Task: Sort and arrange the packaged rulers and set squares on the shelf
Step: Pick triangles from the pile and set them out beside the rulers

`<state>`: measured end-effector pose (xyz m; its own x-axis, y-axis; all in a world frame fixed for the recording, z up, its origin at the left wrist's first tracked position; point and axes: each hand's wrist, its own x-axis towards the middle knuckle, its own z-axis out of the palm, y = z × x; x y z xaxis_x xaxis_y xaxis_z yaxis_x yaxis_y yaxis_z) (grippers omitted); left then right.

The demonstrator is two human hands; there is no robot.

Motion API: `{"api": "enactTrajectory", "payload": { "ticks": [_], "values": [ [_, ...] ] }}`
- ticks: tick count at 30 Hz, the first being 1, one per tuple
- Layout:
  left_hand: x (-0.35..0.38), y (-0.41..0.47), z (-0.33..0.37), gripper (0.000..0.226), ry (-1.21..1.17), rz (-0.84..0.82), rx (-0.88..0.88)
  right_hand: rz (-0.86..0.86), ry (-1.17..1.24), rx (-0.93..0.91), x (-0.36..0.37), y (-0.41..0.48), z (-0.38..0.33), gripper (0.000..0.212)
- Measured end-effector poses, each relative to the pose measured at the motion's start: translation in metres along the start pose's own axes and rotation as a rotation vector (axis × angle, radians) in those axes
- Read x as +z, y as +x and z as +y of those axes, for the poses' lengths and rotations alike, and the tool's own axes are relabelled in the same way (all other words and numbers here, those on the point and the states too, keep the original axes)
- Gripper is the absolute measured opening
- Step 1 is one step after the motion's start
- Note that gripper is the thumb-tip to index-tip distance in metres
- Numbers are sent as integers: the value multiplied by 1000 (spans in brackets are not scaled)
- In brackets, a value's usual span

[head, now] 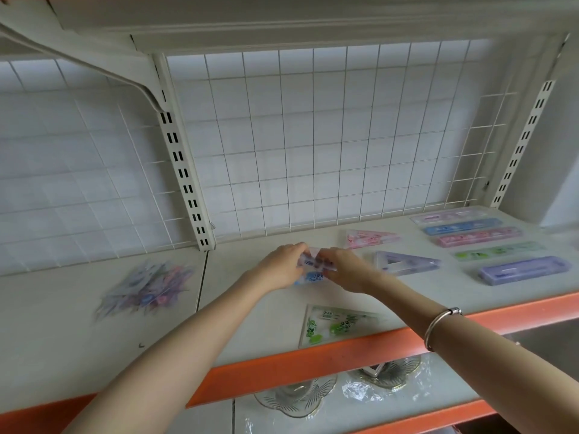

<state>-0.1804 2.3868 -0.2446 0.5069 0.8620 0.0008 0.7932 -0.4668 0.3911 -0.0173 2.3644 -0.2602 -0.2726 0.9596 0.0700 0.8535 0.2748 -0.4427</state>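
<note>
Both hands meet at the middle of the white shelf [257,327]. My left hand [280,267] and my right hand [343,270] each grip one end of a clear packaged set square with blue print [313,272], held just above the shelf. A green set square [335,324] lies near the front edge. A pink set square [369,239] and a purple set square [404,263] lie to the right. Several packaged rulers [479,236] lie in a row at the far right. A mixed pile of packages [147,285] sits at the left.
A white wire grid [313,145] backs the shelf. The shelf's front edge is an orange rail [313,361]. Glass dishes [294,399] in plastic wrap stand on the lower shelf. A slotted upright [185,173] divides the two bays.
</note>
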Motion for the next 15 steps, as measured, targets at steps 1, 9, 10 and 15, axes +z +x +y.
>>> {"api": "enactTrajectory", "payload": {
  "ticks": [1,9,10,15],
  "values": [
    [2,0,1,24,7,19,-3,21,20,-2,1,-1,-1,13],
    [34,-9,8,29,127,187,9,119,-45,-16,23,1,1,16],
    [35,-9,9,29,126,192,5,126,-113,-17,26,2,1,21],
    [27,-4,10,22,127,175,1,265,-275,-46,20,2,-6,29]
  ]
}}
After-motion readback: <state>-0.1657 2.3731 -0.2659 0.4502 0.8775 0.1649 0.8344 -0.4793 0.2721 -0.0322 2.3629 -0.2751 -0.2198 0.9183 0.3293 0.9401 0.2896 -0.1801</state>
